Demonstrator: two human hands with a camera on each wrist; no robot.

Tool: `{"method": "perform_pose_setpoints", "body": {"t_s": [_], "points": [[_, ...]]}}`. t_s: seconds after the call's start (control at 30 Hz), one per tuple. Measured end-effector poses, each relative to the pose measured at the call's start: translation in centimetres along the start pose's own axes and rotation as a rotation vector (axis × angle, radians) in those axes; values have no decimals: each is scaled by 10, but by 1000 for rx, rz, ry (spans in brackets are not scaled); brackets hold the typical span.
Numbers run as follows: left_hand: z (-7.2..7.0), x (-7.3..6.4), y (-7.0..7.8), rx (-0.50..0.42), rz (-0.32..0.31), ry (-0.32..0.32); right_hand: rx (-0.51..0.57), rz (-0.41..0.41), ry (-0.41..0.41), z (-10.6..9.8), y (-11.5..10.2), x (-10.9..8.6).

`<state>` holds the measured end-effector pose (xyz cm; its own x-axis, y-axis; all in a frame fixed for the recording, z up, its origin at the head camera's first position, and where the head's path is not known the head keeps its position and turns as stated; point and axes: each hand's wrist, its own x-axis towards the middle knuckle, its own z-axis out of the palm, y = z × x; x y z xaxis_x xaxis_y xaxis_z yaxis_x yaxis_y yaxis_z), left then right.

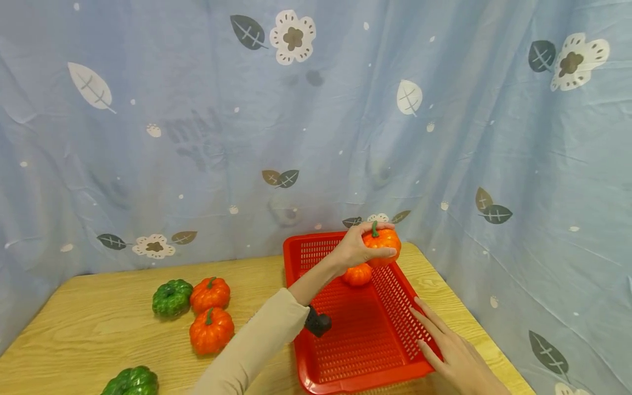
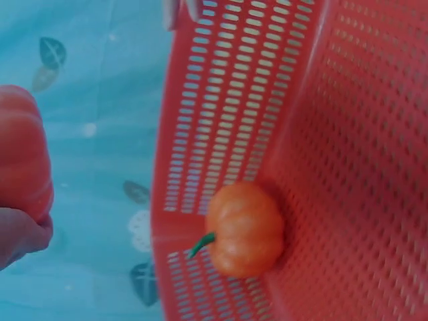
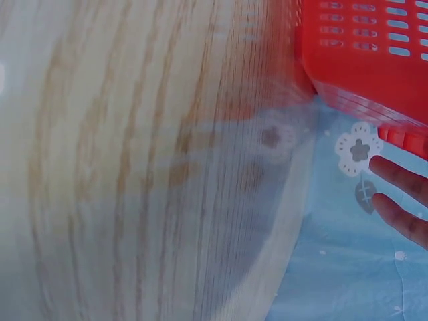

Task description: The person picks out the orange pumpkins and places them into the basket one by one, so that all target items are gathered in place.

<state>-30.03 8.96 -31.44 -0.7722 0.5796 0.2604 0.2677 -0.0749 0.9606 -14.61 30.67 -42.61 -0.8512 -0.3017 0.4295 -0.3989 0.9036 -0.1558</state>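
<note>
My left hand [image 1: 355,249] grips a small orange pumpkin [image 1: 386,241] with a green stem, thumb and fingers around its sides. It is held up over the far right part of a red plastic basket [image 1: 353,334]. Inside the basket, a second orange pumpkin [image 1: 357,276] lies in the far right corner; the left wrist view shows this pumpkin [image 2: 246,231] whole, against the slotted wall. My right hand [image 1: 454,351] has its fingers spread and fairly straight at the basket's right rim. In the right wrist view two fingers [image 3: 404,194] show beside the basket [image 3: 374,73].
On the wooden table [image 1: 99,318] left of the basket sit two orange pumpkins, one farther [image 1: 210,295] and one nearer [image 1: 211,331]. A green pumpkin [image 1: 171,299] stands beside them, another green one [image 1: 132,382] at the front. A patterned curtain [image 1: 197,137] hangs behind and to the right.
</note>
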Motion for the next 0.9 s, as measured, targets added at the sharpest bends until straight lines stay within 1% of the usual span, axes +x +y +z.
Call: {"method": "perform_pose_setpoints", "body": {"t_s": [0.07,0.13,0.23,0.33,0.43,0.57,0.67,0.8,0.9], "points": [[4,7,-10,0,5,-13,-3,-6,9,0,0,0],[5,13,-18,5,25,-44,-9,-12,21,-1,0,0],[3,22,-32,28,47,-109,-6,-16,25,-1,-1,1],[-1,29,-46,55,37,-167,6,-14,17,-1,-2,1],[-7,33,-59,71,3,-212,16,-21,22,0,-3,2],[-13,34,-73,122,-58,-256,23,-33,34,3,-3,2],[-15,33,-83,142,-97,-309,21,-1,13,3,-4,2],[-15,32,-91,131,-147,-422,9,48,-13,1,-4,1],[-16,33,-92,105,-206,-544,1,57,-14,0,-4,0]]}}
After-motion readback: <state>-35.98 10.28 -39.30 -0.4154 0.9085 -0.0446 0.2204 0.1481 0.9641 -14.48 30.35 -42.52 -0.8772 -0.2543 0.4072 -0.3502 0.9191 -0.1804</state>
